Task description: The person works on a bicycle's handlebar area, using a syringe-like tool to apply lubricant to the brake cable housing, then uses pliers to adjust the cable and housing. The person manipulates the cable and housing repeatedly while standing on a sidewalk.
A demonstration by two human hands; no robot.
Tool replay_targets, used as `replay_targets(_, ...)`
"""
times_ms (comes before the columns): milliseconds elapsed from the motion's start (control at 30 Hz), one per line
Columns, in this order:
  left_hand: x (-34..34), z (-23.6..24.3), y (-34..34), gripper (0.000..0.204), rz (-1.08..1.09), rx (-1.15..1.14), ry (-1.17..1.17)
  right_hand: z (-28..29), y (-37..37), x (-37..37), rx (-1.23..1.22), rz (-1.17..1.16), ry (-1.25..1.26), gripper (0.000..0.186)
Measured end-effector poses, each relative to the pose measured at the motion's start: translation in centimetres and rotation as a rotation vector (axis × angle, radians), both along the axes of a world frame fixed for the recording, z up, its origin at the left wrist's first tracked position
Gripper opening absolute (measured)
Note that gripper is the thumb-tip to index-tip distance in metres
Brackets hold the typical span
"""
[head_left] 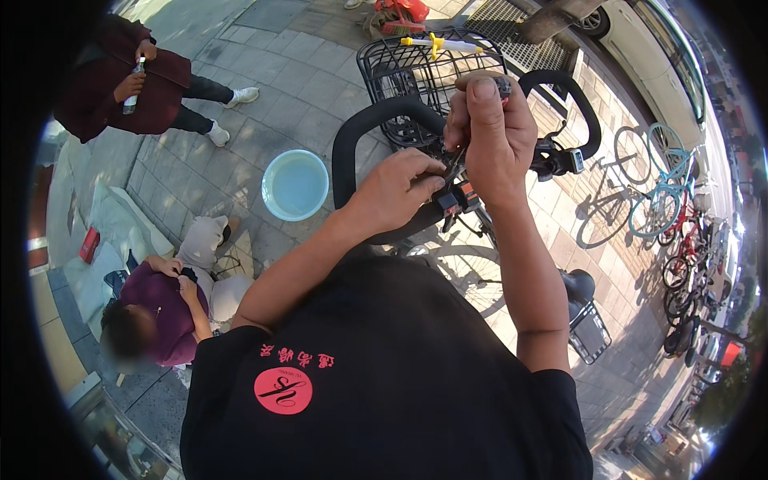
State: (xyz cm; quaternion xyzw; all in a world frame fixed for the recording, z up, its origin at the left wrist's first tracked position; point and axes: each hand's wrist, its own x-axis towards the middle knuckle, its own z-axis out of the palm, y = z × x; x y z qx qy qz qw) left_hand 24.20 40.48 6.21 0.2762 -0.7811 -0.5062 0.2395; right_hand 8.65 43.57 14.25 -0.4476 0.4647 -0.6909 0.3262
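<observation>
In front of me stands a bicycle with a black padded handlebar (390, 114) and a black wire basket (392, 68). My right hand (498, 132) is closed in a fist, thumb uppermost, around a hand tool whose dark, red-marked handle end (504, 86) shows above the fingers. The tool's exact kind is hidden by the grip. Low beside that fist, my left hand (398, 189) pinches thumb against fingers at a small dark part near the middle of the handlebar. What it pinches cannot be made out. A black and orange fitting (460, 197) sits just below the fingertips.
A yellow and white rod-shaped item (442, 46) lies across the basket. To the left, a pale blue basin (295, 186) stands on the paving. One person (160, 320) sits at lower left; another (136, 80) stands holding a bottle. Parked bicycles (672, 192) and a white car (656, 48) are at right.
</observation>
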Motion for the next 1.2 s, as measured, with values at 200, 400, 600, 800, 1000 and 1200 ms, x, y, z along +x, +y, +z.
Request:
replay_targets(200, 0.1, 0.2, 0.5, 0.026, -0.003, 0.041, -0.02, 0.2, 0.3, 0.5, 0.064, -0.017, 0.026, 0.035)
replay_targets(400, 0.2, -0.1, 0.5, 0.026, -0.018, 0.009, -0.029, 0.3, 0.4, 0.9, 0.07, -0.112, 0.017, 0.037)
replay_targets(600, 0.1, -0.4, 0.2, 0.024, -0.025, 0.028, 0.003, 0.0, 0.3, 0.7, 0.076, -0.214, -0.062, 0.039)
replay_targets(800, 0.2, -0.8, -0.2, 0.025, -0.041, -0.027, 0.0, -0.3, -0.1, 0.6, 0.018, -0.322, -0.126, 0.039)
replay_targets(1000, -0.1, -1.0, -0.4, 0.023, -0.055, -0.078, 0.035, -0.6, -0.3, -0.4, 0.033, -0.39, -0.227, 0.041)
replay_targets(1200, -0.1, -1.1, -0.3, 0.022, -0.047, -0.058, 0.048, -0.6, 0.9, 1.1, 0.003, -0.436, 0.005, 0.029)
